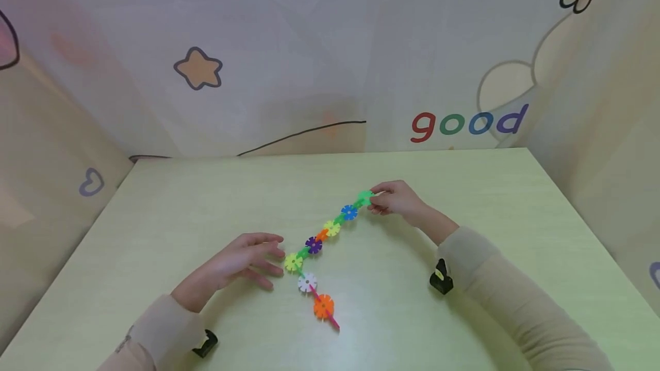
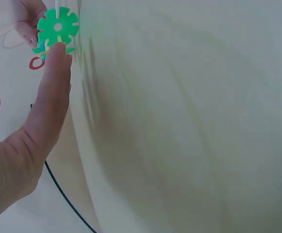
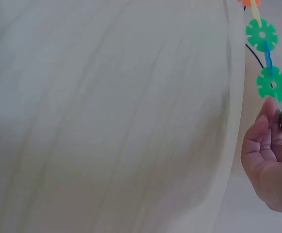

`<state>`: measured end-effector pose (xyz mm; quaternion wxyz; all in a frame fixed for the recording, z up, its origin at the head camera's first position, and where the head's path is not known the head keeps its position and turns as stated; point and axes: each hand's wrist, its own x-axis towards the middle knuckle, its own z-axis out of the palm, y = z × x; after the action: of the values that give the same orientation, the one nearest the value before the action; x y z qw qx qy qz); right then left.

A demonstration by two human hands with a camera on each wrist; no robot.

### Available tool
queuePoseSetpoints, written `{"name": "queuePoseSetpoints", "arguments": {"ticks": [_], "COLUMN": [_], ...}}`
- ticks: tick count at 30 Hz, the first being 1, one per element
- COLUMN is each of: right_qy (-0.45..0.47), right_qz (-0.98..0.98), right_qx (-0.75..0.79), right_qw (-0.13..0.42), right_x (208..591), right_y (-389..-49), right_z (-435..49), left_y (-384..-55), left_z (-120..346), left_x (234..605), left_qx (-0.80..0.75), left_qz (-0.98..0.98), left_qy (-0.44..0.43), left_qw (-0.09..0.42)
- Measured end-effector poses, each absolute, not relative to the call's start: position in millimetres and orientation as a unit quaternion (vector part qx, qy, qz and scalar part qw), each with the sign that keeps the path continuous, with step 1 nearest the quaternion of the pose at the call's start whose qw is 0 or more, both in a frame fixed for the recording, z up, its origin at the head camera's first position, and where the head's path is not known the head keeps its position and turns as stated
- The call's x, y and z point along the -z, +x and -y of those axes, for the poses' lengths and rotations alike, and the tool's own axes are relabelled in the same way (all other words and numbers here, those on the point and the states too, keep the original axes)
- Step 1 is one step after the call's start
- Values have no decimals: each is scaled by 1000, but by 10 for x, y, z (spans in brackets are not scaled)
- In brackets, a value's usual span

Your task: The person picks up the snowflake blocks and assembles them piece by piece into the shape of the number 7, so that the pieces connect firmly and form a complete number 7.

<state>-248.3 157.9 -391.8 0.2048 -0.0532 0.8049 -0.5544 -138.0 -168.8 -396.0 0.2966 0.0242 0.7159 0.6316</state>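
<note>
A chain of interlocking plastic snowflake discs runs diagonally over the table, bending at a yellow-green disc. From that bend, a white disc and an orange disc lead toward the near side, ending in a pink disc seen edge-on. My right hand pinches the light green disc at the far end between thumb and fingers. With fingers spread and loosely extended, my left hand is beside the bend, fingertips close to the yellow-green disc. The left wrist view shows a green disc beyond its fingertips.
The pale green table reaches back to a printed curtain, with more curtain along both sides. A small black wrist device shows under the right cuff, and another black device under the left.
</note>
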Motion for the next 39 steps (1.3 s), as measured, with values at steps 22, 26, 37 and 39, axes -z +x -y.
{"name": "queuePoseSetpoints", "arguments": {"ticks": [22, 26, 37, 39], "right_qy": [-22, -39, -116, -133], "right_qz": [-836, -834, -803, -794], "right_qx": [459, 443, 431, 430], "right_qw": [300, 325, 395, 409], "right_x": [3945, 3949, 3937, 3931], "right_y": [-2264, -2155, -1727, -1655], "right_z": [-2134, -2210, -2282, -2265], "left_y": [-1676, -1798, -2115, -2168], "left_z": [1371, 1356, 1282, 1264], "left_x": [3950, 3938, 3903, 3896], "left_qx": [-644, -635, -643, -643], "left_qz": [-716, -726, -712, -709], "left_qy": [-32, -27, -6, 2], "left_qw": [265, 262, 282, 288]}}
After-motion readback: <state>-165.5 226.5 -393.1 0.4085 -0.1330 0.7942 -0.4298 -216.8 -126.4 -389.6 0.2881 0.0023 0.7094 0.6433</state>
